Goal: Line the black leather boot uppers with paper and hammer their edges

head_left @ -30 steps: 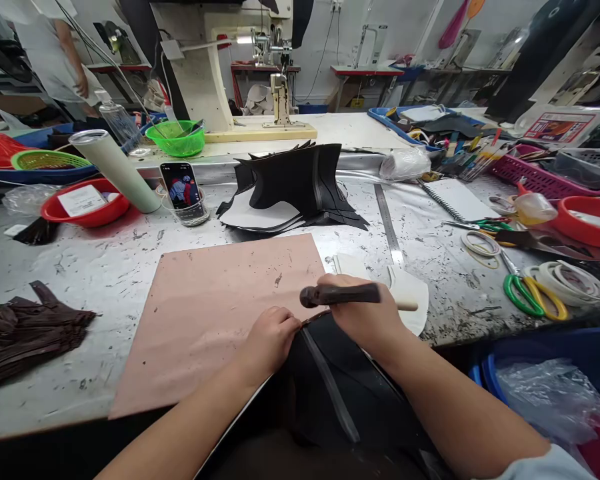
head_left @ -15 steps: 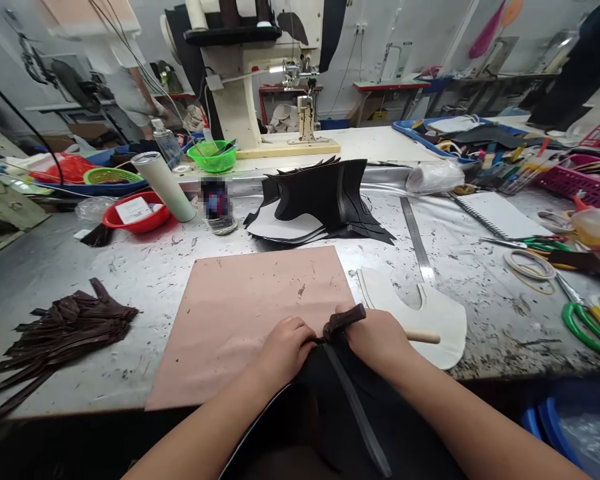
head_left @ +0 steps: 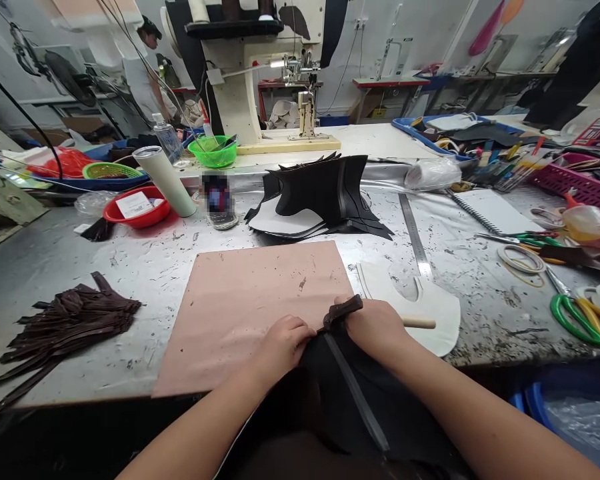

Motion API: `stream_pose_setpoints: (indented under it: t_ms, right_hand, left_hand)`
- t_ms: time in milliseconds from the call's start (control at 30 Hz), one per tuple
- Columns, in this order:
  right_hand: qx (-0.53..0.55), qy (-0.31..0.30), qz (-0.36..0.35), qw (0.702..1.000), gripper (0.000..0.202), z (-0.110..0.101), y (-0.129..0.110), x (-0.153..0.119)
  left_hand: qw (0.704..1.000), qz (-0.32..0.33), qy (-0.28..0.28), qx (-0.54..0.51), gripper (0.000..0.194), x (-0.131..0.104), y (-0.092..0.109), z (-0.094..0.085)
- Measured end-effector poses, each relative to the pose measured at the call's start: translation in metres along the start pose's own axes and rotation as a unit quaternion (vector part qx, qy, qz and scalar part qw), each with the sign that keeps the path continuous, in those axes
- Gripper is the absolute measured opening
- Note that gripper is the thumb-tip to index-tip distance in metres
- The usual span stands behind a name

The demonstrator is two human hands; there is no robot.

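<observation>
A black leather-like piece (head_left: 340,407) with a grey tape line down it hangs over the table's front edge toward me. My left hand (head_left: 286,341) is closed, its thumb and fingers pinching the top edge of this piece. At the same edge my right hand (head_left: 377,328) is closed round a dark brown strip (head_left: 344,311), whose free end sticks up past the fingers. The strip's lower part is hidden. Beyond my right hand, a wooden handle (head_left: 420,323) lies across a white cut piece (head_left: 437,313); its other end is hidden. A pinkish sheet (head_left: 260,287) lies before both hands.
Brown strips (head_left: 75,313) lie piled at left. Stacked black pieces (head_left: 315,197) stand behind the sheet, near a steel ruler (head_left: 414,233). Scissors (head_left: 575,317), tape rolls and a notebook (head_left: 495,210) sit at right. A sewing machine (head_left: 235,93) stands behind; a person (head_left: 143,80) is far left.
The view has shifted slightly. Both hands stay at the black piece's edge, and the brown strip's upright end has tilted a little. The person at the back has become more visible.
</observation>
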State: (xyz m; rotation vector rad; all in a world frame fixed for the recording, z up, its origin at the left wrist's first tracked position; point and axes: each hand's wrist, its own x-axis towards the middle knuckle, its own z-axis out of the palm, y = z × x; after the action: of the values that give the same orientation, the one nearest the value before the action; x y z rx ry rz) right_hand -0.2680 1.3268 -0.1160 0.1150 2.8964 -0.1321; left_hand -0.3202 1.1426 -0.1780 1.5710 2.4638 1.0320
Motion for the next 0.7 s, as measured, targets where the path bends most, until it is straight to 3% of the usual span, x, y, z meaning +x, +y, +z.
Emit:
stream_pose_setpoints:
  t_ms: [200,400,533,700]
  right_hand:
    - [0.018,0.066,0.006,0.998,0.019,-0.007,0.001,-0.006]
    - [-0.002,0.005,0.0,1.0,0.018,-0.003,0.001,-0.001]
    - [-0.005,0.075,0.001,0.997,0.02,-0.01,-0.003,-0.002]
    - [-0.038,-0.023,-0.015,0.999,0.019,-0.017,-0.01,-0.001]
  left_hand:
    - [0.999,0.029,0.021,0.009,0.025,0.0,0.0,0.004]
    - [0.998,0.058,0.004,0.036,0.024,0.0,-0.001,0.004]
    - [0.998,0.052,0.005,0.044,0.024,-0.001,0.001,0.003]
    - [0.998,0.039,0.03,0.036,0.026,-0.002,0.001,0.005]
